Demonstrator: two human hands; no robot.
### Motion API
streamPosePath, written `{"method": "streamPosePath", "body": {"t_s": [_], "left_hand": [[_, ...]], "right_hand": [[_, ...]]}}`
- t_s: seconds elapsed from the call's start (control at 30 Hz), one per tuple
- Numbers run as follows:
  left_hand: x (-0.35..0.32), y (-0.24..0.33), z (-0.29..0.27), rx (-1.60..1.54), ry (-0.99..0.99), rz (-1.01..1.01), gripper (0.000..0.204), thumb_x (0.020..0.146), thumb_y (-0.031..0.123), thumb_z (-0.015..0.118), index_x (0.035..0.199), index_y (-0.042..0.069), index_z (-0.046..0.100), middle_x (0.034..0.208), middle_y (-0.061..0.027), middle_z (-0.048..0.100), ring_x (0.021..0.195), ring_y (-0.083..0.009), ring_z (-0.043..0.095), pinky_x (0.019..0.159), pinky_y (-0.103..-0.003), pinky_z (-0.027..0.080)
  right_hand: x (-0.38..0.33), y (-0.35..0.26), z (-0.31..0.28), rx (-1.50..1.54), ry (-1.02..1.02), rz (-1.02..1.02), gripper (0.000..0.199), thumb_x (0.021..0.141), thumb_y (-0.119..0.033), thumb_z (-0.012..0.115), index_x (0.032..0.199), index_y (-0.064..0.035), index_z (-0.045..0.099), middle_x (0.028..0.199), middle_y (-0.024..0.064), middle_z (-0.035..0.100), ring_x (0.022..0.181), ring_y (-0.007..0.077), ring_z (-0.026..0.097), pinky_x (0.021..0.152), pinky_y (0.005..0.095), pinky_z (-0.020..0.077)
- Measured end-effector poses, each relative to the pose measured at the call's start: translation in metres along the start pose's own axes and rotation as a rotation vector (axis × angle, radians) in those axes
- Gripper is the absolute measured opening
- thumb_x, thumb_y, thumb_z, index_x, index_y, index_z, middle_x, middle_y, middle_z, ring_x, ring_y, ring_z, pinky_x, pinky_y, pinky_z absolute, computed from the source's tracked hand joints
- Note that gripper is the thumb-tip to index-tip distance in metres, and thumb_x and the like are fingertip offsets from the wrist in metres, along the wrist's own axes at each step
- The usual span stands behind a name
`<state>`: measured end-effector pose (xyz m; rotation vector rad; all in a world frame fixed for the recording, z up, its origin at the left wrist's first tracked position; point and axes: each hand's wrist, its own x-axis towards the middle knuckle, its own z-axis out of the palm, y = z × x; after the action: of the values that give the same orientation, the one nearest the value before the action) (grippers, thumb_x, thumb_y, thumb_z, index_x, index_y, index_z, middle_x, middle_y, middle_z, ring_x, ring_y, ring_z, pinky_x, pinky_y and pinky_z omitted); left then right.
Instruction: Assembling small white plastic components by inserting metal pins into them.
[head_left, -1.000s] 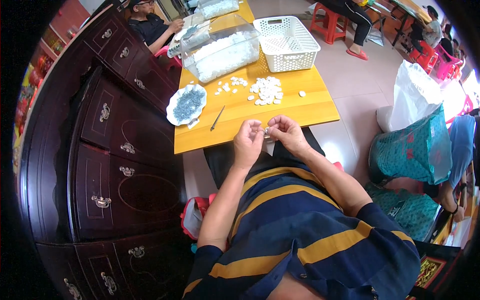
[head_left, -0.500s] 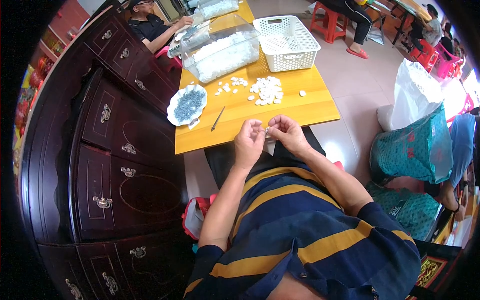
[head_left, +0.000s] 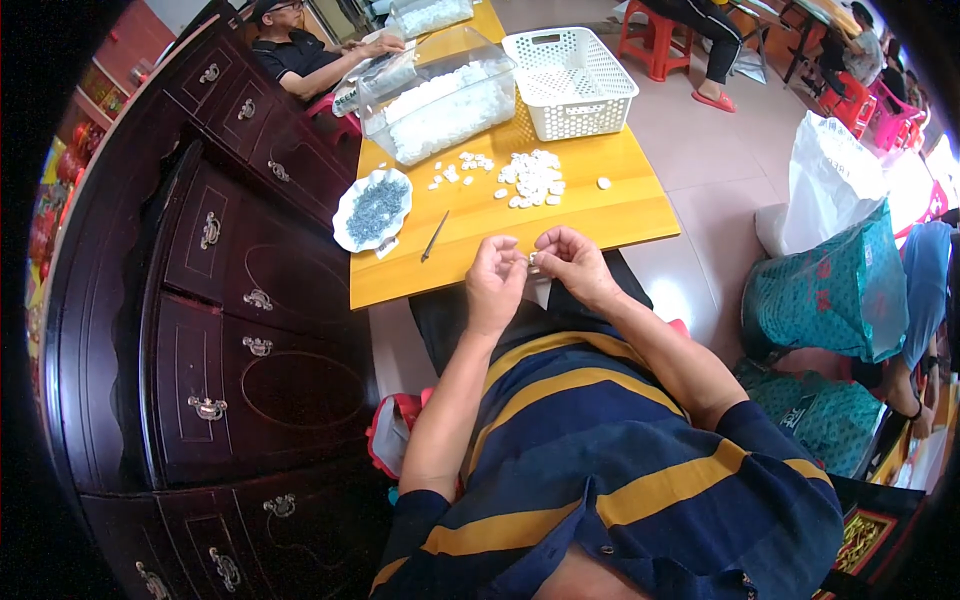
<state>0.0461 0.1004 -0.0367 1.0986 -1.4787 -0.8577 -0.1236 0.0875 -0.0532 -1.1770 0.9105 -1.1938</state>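
While left hand (head_left: 497,278) and right hand (head_left: 575,268) are together pinching a small piece (head_left: 533,259) at the near edge of the worktop (head_left: 400,285), it is appearing unfinished; beyond, white pieces (head_left: 533,177) are lying loose, completion indeterminable, before a clear bin (head_left: 374,120).

One tiny whitish piece (head_left: 533,259), pinched in the fingertips of the right hand (head_left: 582,275) with the left hand's (head_left: 496,288) fingertips right beside it. Fingers hide most of it, so I honestly can't make out its full shape or tilt.
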Motion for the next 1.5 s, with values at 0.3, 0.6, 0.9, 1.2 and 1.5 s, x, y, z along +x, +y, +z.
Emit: {"method": "streamPosePath", "body": {"t_s": [0.3, 0.6, 0.9, 1.2, 1.5], "left_hand": [[-0.001, 0.004, 0.001, 0.055, -0.005, 0.006, 0.027, 0.09, -0.002, 0.067, 0.115, 0.001, 0.057, 0.088, -0.0016, 0.066, 0.075, -0.0054, 0.06, 0.07, -0.021, 0.05], [0.001, 0.003, 0.004, 0.118, -0.014, 0.028, 0.026, 0.089, -0.003, 0.067, 0.114, 0.0, 0.059, 0.086, -0.0017, 0.066, 0.075, -0.0056, 0.06, 0.069, -0.021, 0.051], [0.031, 0.003, -0.006, 0.152, -0.061, 0.05, 0.031, 0.087, 0.001, 0.067, 0.118, 0.0, 0.064, 0.085, -0.0084, 0.07, 0.072, -0.0125, 0.066, 0.069, -0.028, 0.054], [0.075, 0.0, 0.042, 0.704, -0.24, 0.232, 0.028, 0.09, 0.014, 0.067, 0.117, 0.007, 0.07, 0.102, -0.017, 0.071, 0.088, -0.0328, 0.07, 0.079, -0.042, 0.056], [0.091, -0.012, 0.054, 0.786, -0.223, 0.302, 0.022, 0.094, 0.025, 0.063, 0.109, 0.011, 0.07, 0.103, -0.0165, 0.069, 0.094, -0.0372, 0.068, 0.077, -0.048, 0.055]], "right_hand": [[0.0, 0.005, 0.0, -0.069, 0.01, -0.02, 0.016, 0.093, -0.004, 0.068, 0.108, -0.0033, 0.063, 0.091, -0.002, 0.065, 0.082, 0.0058, 0.061, 0.074, 0.0216, 0.0512], [0.0, 0.01, 0.001, -0.168, 0.06, -0.047, 0.018, 0.091, -0.006, 0.068, 0.108, -0.0021, 0.066, 0.093, 0.0014, 0.068, 0.088, 0.0088, 0.064, 0.08, 0.0257, 0.0534], [0.01, -0.007, -0.016, 0.157, 0.169, 0.072, 0.016, 0.099, -0.009, 0.065, 0.113, -0.0014, 0.068, 0.091, -0.0008, 0.066, 0.076, 0.0069, 0.058, 0.07, 0.0207, 0.0494], [0.02, -0.001, -0.035, 0.337, 0.307, 0.039, 0.014, 0.099, -0.013, 0.067, 0.111, -0.0057, 0.066, 0.092, 0.001, 0.068, 0.076, 0.008, 0.063, 0.068, 0.0208, 0.0514], [0.021, -0.005, -0.036, 0.351, 0.315, 0.001, 0.013, 0.099, -0.012, 0.066, 0.11, -0.0056, 0.066, 0.092, 0.0017, 0.069, 0.075, 0.0082, 0.064, 0.068, 0.0202, 0.0514]]}}
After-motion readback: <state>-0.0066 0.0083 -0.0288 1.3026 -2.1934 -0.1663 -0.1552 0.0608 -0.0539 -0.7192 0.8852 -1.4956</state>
